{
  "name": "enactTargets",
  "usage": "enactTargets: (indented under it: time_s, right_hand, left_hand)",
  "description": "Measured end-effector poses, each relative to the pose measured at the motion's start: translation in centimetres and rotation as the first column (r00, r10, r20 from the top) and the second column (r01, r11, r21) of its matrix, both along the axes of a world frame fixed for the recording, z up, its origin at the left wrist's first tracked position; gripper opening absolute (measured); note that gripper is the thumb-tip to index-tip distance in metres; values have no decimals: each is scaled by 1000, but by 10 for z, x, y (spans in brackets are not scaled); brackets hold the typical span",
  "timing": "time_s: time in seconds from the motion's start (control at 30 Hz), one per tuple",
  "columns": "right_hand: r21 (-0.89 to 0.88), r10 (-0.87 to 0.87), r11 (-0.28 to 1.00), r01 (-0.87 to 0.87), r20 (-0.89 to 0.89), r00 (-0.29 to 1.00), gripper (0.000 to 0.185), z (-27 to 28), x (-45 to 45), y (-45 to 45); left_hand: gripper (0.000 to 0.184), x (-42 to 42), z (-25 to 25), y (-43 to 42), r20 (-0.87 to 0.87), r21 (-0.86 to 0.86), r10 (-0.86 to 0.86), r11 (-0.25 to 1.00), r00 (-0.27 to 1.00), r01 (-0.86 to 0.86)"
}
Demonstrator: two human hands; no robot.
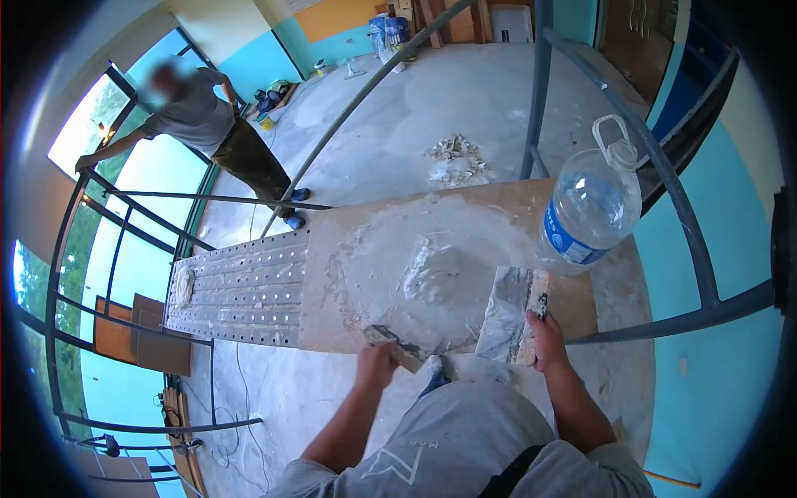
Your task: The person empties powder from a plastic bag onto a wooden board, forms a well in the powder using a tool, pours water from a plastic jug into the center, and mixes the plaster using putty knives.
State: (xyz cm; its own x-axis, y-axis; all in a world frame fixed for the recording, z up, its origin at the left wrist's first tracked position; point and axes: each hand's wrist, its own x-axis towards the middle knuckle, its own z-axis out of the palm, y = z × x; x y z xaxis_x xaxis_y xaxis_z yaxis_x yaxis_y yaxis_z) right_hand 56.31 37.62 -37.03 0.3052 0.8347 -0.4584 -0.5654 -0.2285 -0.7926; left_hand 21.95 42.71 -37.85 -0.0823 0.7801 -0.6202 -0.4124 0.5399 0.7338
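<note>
My left hand (378, 363) is closed around a plaster-smeared scraper (395, 345), held at the near edge of a brown board (324, 286). A broad, plaster-coated plastering trowel (503, 311) is gripped in my right hand (546, 342), over the board's near right part. Between and beyond the two tools, a mound of wet white plaster (432, 270) sits in a wide smear on the board. Behind my right hand, a large clear plastic jug (591, 207) with a blue label and white handle stands on the board's right end.
Left of the board runs a perforated metal plank (241, 286) with a white lump on it. Grey scaffold rails (540, 100) frame the platform. Another person (199, 112) stands at left, one hand on a rail. Rubble (457, 158) lies on the floor below; bags (387, 37) stand farther back.
</note>
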Motion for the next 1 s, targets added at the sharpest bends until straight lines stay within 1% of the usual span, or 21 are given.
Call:
enactTargets:
  time_s: [0.03,0.07,0.13,0.2,0.27,0.3,0.33,0.37,0.4,0.47,0.5,0.57,0.6,0.63,0.73,0.77,0.87,0.9,1.0]
  right_hand:
    - [-13,-1,1000,1,11,1000,30,3,-1,1]
    - [-26,1,1000,0,23,1000,30,5,-1,2]
    - [-46,40,998,-38,42,998,31,6,-1,4]
    - [-51,54,997,-52,44,998,31,5,-1,5]
    - [-44,34,998,-33,29,999,31,3,-2,5]
    - [-44,26,999,-24,34,999,31,7,-3,4]
    - [-46,17,999,-16,36,999,31,13,-4,3]
    - [-47,10,999,-9,37,999,31,16,-5,2]
    - [-40,0,999,1,30,1000,31,11,-4,1]
    - [-28,-20,999,21,18,1000,31,-4,0,-2]
    - [-34,-29,999,30,18,999,31,-3,0,-3]
    - [-44,-43,998,44,20,999,31,-2,-2,-4]
    - [-40,-49,998,50,18,999,31,-3,-2,-3]
    - [-38,-57,998,58,15,998,31,-3,-4,-4]
    - [-46,-83,995,85,28,996,31,-3,-8,-5]
    - [-46,-95,994,97,38,995,32,-4,-8,-4]
    - [-4,-88,996,88,28,996,32,-13,-11,-3]
    - [-9,-90,996,91,28,995,32,-12,-12,-1]
    - [-24,-94,995,94,10,996,31,-3,-18,-3]
  left_hand:
    - [27,7,1,-4,-673,108,-284,876,683,470]
    - [29,12,0,-6,-982,-146,-184,593,-43,792]
    - [34,39,-5,15,-987,-139,-148,635,-57,760]
    - [35,54,-10,48,-986,-81,-161,646,32,759]
    - [25,53,-13,80,-996,93,53,651,77,754]
    - [27,59,1,99,-733,276,-94,864,673,421]
    - [29,63,16,118,-156,154,1,988,988,24]
    - [31,55,16,138,-367,187,-65,972,928,142]
    - [32,49,14,155,-562,195,-112,945,820,263]
    - [31,63,46,161,-834,220,-122,821,538,527]
    - [31,70,60,158,-925,190,-85,740,369,646]
    - [36,81,68,148,-992,127,42,499,123,857]
    - [39,85,71,142,-991,61,134,367,12,928]
    - [49,87,75,135,-986,-112,83,306,-144,945]
    - [51,63,55,122,-948,-280,109,157,-298,947]
    - [50,51,57,124,-944,-317,54,110,-324,942]
    - [47,39,106,154,-907,-406,-178,133,-381,904]
    - [45,42,122,158,-926,-370,-150,178,-346,912]
    - [49,55,110,171,-993,-97,45,234,-111,967]
